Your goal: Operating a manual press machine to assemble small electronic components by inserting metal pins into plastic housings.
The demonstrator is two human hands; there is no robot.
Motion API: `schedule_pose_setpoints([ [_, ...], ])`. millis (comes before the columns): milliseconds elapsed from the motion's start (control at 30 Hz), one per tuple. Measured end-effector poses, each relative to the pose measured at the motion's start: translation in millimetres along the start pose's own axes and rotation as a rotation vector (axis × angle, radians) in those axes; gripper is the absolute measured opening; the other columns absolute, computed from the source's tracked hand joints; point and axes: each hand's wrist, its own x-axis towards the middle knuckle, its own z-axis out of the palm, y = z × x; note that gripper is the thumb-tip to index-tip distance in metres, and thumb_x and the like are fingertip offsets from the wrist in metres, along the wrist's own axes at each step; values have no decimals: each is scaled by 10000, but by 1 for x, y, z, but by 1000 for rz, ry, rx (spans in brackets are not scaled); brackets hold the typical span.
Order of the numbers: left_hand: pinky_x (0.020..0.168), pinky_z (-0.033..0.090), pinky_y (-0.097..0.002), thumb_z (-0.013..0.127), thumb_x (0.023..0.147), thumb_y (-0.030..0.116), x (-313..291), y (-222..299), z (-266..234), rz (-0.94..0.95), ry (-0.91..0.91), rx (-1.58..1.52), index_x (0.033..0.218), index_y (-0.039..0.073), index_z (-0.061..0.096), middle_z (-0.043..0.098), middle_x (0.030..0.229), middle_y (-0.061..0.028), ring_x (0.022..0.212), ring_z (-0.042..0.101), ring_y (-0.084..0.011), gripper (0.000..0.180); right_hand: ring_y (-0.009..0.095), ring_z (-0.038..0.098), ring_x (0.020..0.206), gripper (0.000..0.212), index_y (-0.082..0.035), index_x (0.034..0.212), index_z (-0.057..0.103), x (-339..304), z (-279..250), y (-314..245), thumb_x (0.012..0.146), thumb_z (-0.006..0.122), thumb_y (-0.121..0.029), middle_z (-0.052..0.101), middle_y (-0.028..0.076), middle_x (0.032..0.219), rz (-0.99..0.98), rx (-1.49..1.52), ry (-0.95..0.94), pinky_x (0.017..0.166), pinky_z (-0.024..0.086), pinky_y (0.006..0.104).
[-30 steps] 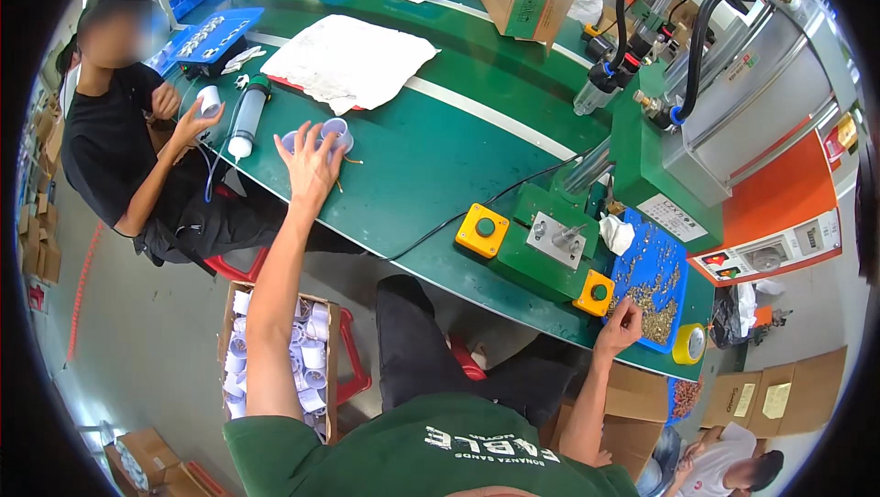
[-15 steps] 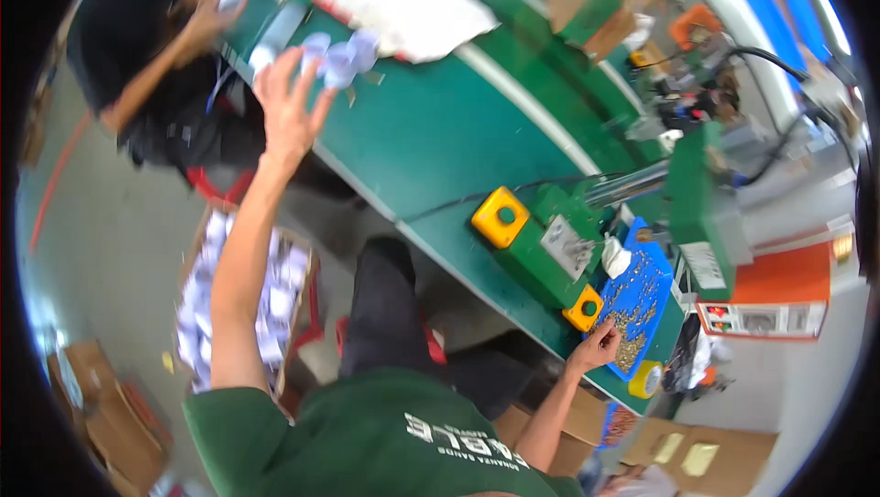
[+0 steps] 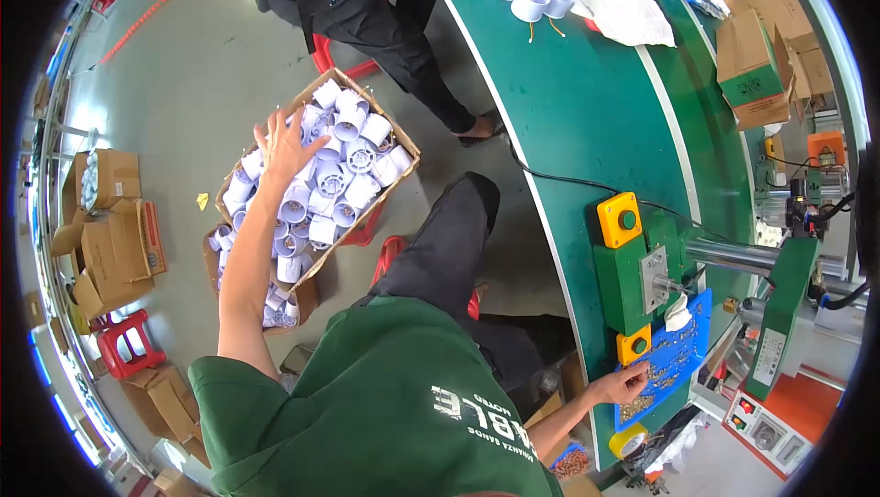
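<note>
Head view: turned further toward the floor on my left than a moment ago, and my reach on that side has changed place.
Stacked boxes (image 3: pixel 119 268): brown cardboard, far left on the floor, well apart from me.
Left hand (image 3: pixel 286 150): the main change, now away from the tabletop (image 3: pixel 587 130) and over a heap of cups. This grip is spread wide, with nothing seen in it; whether a fingertip touches a cup, I cannot tell.
White cups (image 3: pixel 348 126): piled around and beyond my fingers at mixed tilts, some with the mouth showing, some on their sides.
Open carton (image 3: pixel 367 214): around that heap, beside my legs, its near wall bare of my hand.
Three cups (image 3: pixel 531 7): close together at the far part of the tabletop, thin orange leads coming from them. No hand is on them now, which leaves my left grip free at the carton.
Green press base (image 3: pixel 623 291): between two yellow button boxes (image 3: pixel 621 220); neither hand is pressing a button.
Right hand (image 3: pixel 626 385): hardly changed, staying at the near edge of the blue tray (image 3: pixel 701 303). Its fingers are bunched; whether they pinch something or only curl loosely, I cannot tell.
Small brassy pieces (image 3: pixel 637 408): scattered in the tray, thickest close to those fingers.
</note>
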Motion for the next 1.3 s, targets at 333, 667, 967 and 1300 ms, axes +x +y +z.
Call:
schedule_pose_setpoints([
  [333, 899, 491, -411, 792, 734, 192, 23, 33, -31, -21, 193, -606, 1195, 25, 540, 650, 1077, -203, 1020, 627, -371, 550, 114, 512, 695, 249, 44, 857, 655, -13, 0, 10, 954, 652, -185, 609, 51, 741, 29, 12, 18, 627, 459, 281],
  [667, 1026, 363, -281, 595, 941, 39, -22, 373, -158, 630, -644, -1716, 1458, -13, 372, 507, 1298, -80, 1151, 491, -135, 566, 268, 543, 577, 117, -34, 753, 632, -6, 11, -25, 805, 731, -70, 569, 92, 647, 10, 45, -37, 542, 409, 372],
  [967, 1058, 396, -431, 520, 1010, 345, -40, 487, -169, 886, -1063, -1779, 1330, 9, 496, 552, 1327, -100, 1230, 533, -234, 465, 250, 563, 630, 126, -80, 723, 623, -2, -2, -27, 767, 739, -104, 584, 49, 664, 1, 63, 4, 578, 399, 370],
  [1300, 1114, 318, -489, 543, 912, 576, -50, 488, -187, 886, -903, -1630, 1393, 109, 431, 464, 1435, -80, 1334, 431, -273, 679, 214, 550, 654, 159, -107, 714, 597, -6, 5, -18, 769, 731, -172, 530, 20, 669, -8, 93, 87, 591, 415, 347],
])
